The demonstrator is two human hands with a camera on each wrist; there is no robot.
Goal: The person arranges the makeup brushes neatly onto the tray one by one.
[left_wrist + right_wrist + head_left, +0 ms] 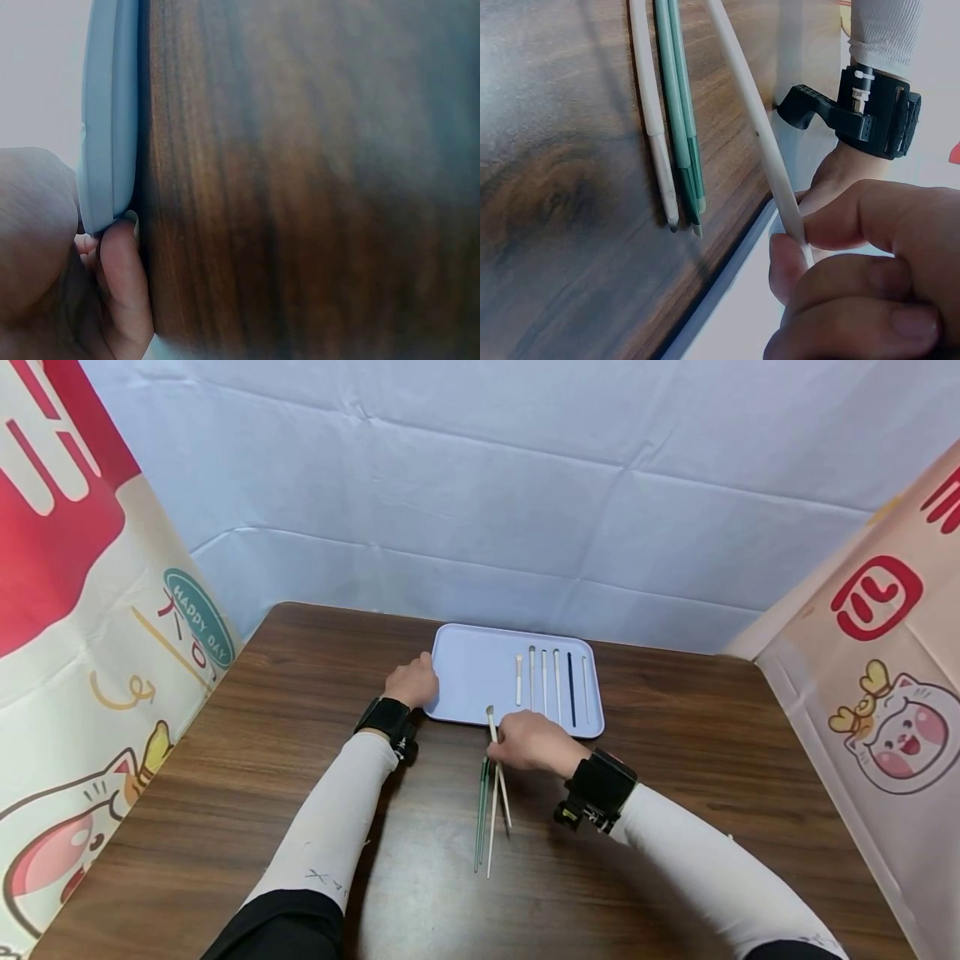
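Observation:
My left hand holds the left edge of a pale tray; in the left wrist view, fingers curl under its rim. With thumb and fingertips my right hand pinches a cream paintbrush, just in front of the tray's near edge. The brush is tilted, its bristle end pointing toward the tray. On the table below lie two green paintbrushes side by side, and another cream paintbrush next to them. My right fingers hide the middle of the held brush in the head view.
Several thin brushes stand in a row on the tray's right half, among them a dark blue brush. The brown wooden table meets a pale cloth backdrop behind. Printed cloths hang at both sides.

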